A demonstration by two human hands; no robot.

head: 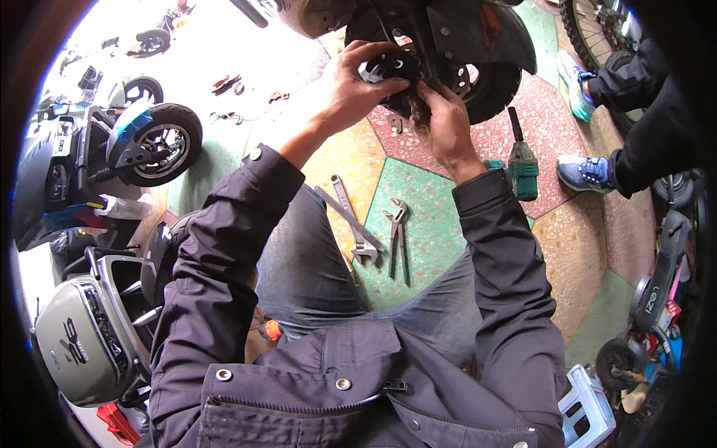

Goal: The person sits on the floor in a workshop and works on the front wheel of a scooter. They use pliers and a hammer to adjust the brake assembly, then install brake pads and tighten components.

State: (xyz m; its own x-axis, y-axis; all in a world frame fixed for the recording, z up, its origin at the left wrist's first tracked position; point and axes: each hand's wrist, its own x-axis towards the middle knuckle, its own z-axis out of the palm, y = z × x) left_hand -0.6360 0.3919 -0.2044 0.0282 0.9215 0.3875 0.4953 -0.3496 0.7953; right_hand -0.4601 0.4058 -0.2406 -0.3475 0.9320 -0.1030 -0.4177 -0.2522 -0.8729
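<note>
My left hand (358, 84) grips a black brake caliper (404, 63) beside the wheel (496, 92) of a scooter, thumb below and fingers over the top. At the caliper's lower right, my right hand (445, 126) has its thumb and fingertips pinched together; whatever sits between them is too dark and covered to make out. Between my knees lie slip-joint pliers (399, 235) with spread handles. An adjustable wrench (364, 249) rests left of them, crossed by a flat metal bar (350, 218). A small flat metal plate (395, 123) is on the floor under my hands.
A green cordless impact wrench (524, 171) lies right of my right forearm, close to another person's shoe (585, 172). Red-handled pliers (226, 84) lie at upper left. Scooters stand on the left, one with a front wheel (162, 144). A light-blue plastic stool (588, 411) is at lower right.
</note>
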